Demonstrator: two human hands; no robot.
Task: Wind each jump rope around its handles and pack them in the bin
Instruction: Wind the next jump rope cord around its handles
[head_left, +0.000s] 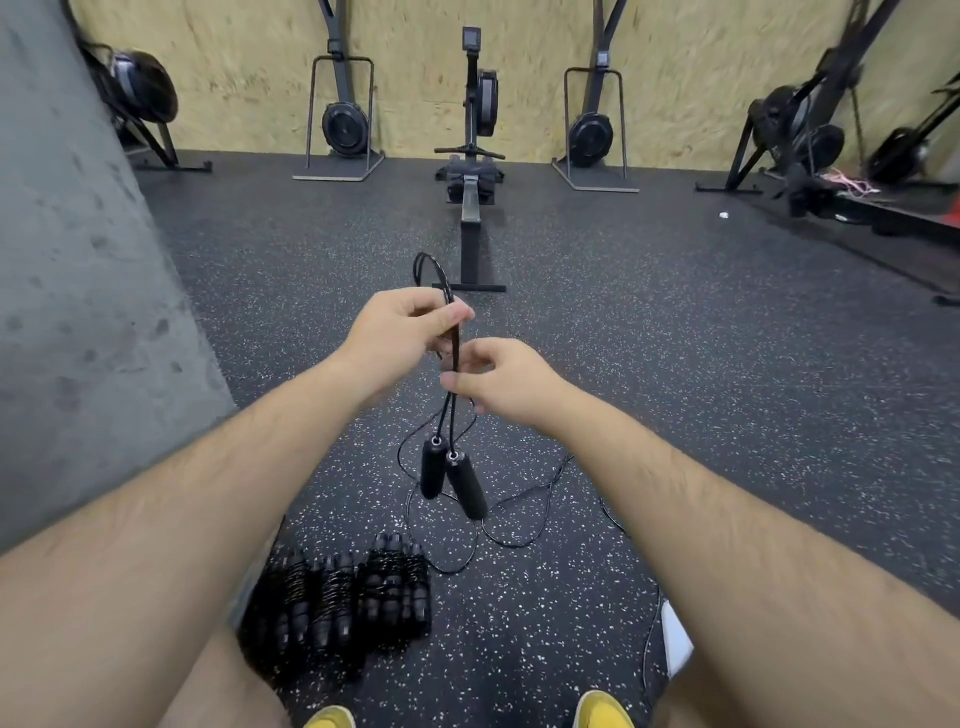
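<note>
My left hand (402, 332) pinches a folded black jump rope cord (451, 332) between thumb and fingers, with a loop of it arching above the hand. Just below, my right hand (498, 376) pinches the same strands. Two black handles (452, 475) dangle side by side under the hands on the cord. The rest of that cord trails in loose loops on the floor (467, 551). Several wound jump ropes (337, 597) lie in a row on the floor by my left forearm. No bin is in view.
A rowing machine (470, 171) stands straight ahead on the speckled rubber floor. Ski-type machines (343, 114) line the plywood wall. A grey concrete pillar (67, 260) is at the left. Another cord and a white object (675, 642) lie near my right leg.
</note>
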